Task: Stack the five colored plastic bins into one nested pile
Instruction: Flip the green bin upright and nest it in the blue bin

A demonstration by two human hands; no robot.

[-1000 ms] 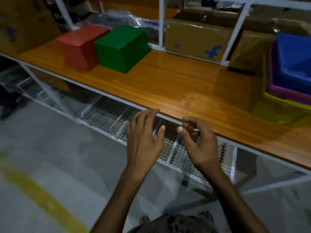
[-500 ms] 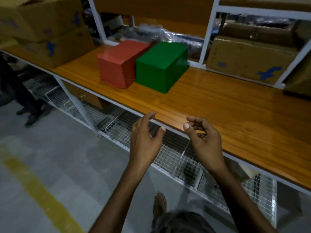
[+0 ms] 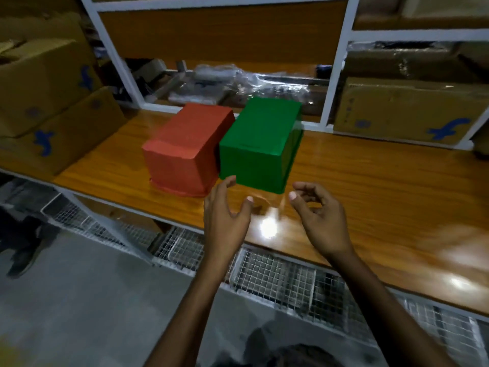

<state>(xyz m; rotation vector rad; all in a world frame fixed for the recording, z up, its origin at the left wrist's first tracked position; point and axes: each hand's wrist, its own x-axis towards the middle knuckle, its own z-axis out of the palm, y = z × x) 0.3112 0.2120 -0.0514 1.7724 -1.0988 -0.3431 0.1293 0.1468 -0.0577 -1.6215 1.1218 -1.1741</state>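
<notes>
Fingers of the left hand and right hand hang loose and empty near the green bin (upside down on the shelf, just right of the red bin), so a quick grab on its smooth sides might slip or bump the red one.

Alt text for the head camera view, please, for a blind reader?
The person's left hand and right hand, both empty, hover before a green bin and a red bin, upside down side by side on a wooden shelf.
</notes>
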